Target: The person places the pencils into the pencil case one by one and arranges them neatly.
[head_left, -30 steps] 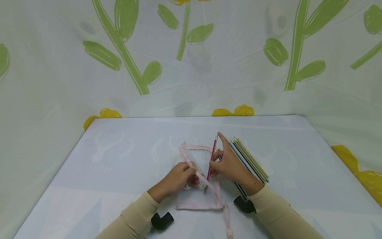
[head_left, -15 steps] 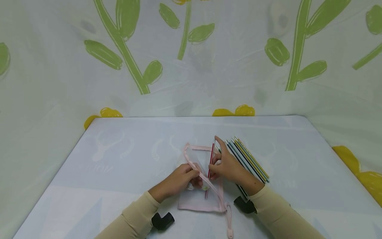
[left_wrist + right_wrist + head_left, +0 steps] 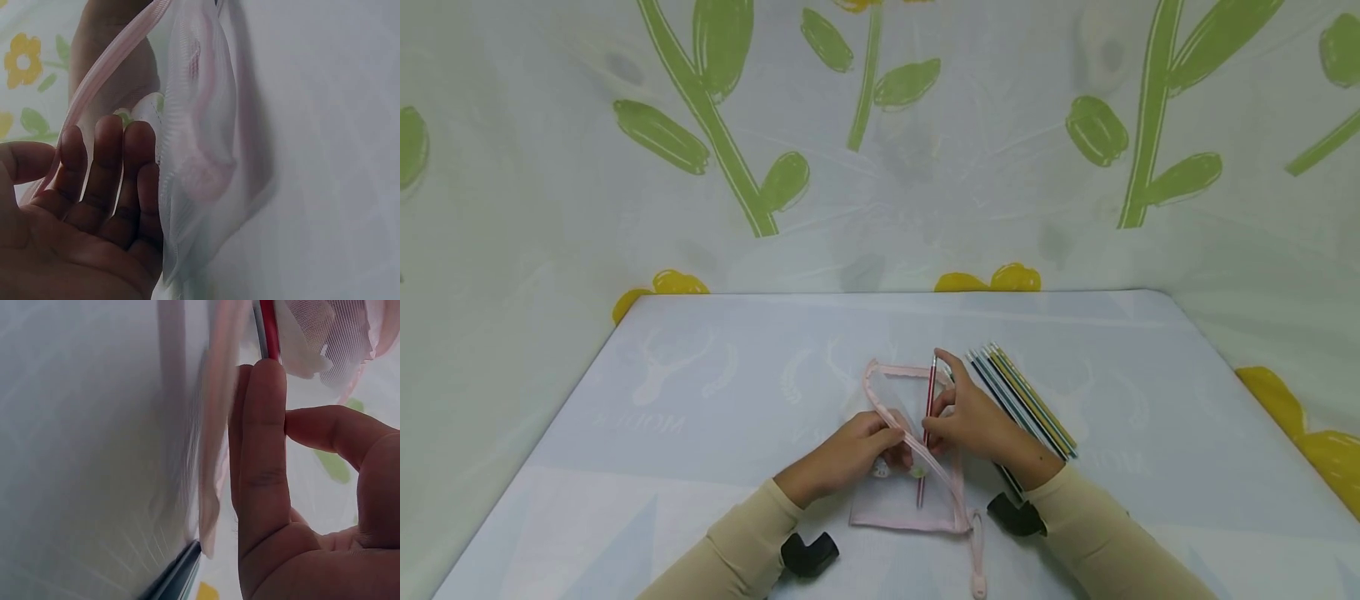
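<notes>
Slim red pencil with a pale tip (image 3: 930, 392), pinched between the thumb and fingers of the right hand (image 3: 966, 421), whose index finger stretches up to the pencil's top end. It's tilted slightly off upright, its lower part inside the white see-through mesh pouch with pink edging (image 3: 887, 510), so it looks washed-out through the mesh. The left hand (image 3: 865, 442) has its thumb and curled fingers clamped on the pouch's pink front band, and the mouth gapes into a rough loop around the pencil.

Room-wise, the bundle of striped pencils in teal, dark and yellow (image 3: 1022, 400) lies slantwise just right of the pouch, close by the right forearm, so that side's pretty tight. On the left, the smooth pale-blue table cover (image 3: 625, 467) runs out wide, and its far edge is well beyond the hands. The pink pull loop (image 3: 977, 554) trails off the pouch's near right corner.

The left wrist cam shows the fine ribbed weave and soft folds, plus a white-and-green patch (image 3: 150, 109) behind the fingertips. The right wrist cam catches the pencil's glossy red side, which looks duller from the head.
</notes>
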`<state>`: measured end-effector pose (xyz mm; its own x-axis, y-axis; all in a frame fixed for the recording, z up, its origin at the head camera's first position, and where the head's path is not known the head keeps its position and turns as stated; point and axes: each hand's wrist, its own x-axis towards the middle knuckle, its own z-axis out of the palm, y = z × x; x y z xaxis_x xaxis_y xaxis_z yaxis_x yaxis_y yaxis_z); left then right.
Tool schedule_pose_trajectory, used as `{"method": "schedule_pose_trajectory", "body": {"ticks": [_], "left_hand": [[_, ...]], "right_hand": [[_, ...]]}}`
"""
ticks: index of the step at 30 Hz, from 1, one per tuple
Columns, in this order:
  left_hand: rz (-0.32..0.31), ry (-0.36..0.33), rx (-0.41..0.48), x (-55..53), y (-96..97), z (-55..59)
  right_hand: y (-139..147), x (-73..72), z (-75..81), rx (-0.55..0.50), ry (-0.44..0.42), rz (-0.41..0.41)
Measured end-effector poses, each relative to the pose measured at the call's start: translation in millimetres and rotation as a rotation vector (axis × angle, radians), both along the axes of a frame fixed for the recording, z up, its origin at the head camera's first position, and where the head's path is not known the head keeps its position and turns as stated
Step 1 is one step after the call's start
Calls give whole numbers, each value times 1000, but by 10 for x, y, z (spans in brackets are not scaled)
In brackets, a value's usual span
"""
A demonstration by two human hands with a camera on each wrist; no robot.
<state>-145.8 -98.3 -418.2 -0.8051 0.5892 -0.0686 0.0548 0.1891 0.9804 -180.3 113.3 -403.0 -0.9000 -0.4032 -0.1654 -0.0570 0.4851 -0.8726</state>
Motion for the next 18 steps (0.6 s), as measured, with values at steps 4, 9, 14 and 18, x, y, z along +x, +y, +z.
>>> {"method": "schedule_pose_trajectory", "body": {"ticks": [4,9,14,18], "left_hand": [[2,-8,-3,1,-7,-8],[-6,-13,5,13,-10,4],[-4,-15,-3,13,-10,20],[-13,-16,1,10,-8,6]], "right_hand": [[-4,4,-9,5,-29,-4],[-16,-1,-40,12,-73,-19],[-25,5,-31,8,-86,-19],[-21,10,-28,17,-87,-13]]}}
